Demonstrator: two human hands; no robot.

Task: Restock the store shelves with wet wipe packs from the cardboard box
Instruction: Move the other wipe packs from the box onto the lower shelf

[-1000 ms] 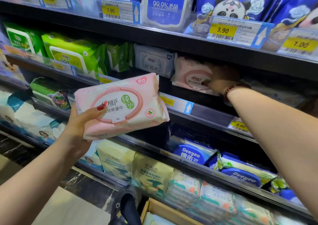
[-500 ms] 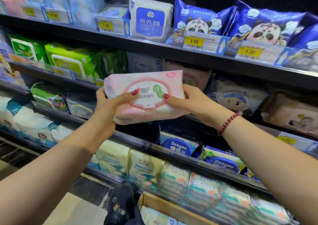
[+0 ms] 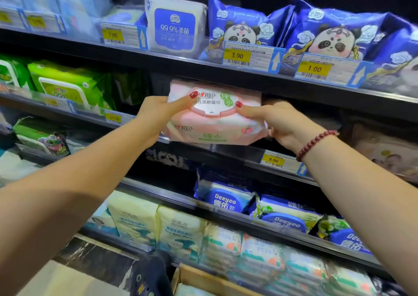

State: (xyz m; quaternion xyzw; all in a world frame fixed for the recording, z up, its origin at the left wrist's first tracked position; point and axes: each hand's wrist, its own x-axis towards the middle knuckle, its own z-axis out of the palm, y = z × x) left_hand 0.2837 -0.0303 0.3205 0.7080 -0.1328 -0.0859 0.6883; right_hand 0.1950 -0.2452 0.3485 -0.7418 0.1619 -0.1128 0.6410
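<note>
Both hands, the left hand (image 3: 158,111) and right hand (image 3: 280,123), grip the soft pink plastic wet wipe pack (image 3: 214,117) by its ends at the front edge of the dark middle shelf (image 3: 260,157), so placing seems underway and next it likely needs a level push backward.

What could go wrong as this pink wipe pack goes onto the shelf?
The pink wipe pack sits close under the upper shelf edge, so it may snag or crumple going in. The left hand and right hand pinch it only at the ends, thumbs near the flip lid; it might slip or the lid pop. The 8.90 price tag just below could get knocked.
</note>
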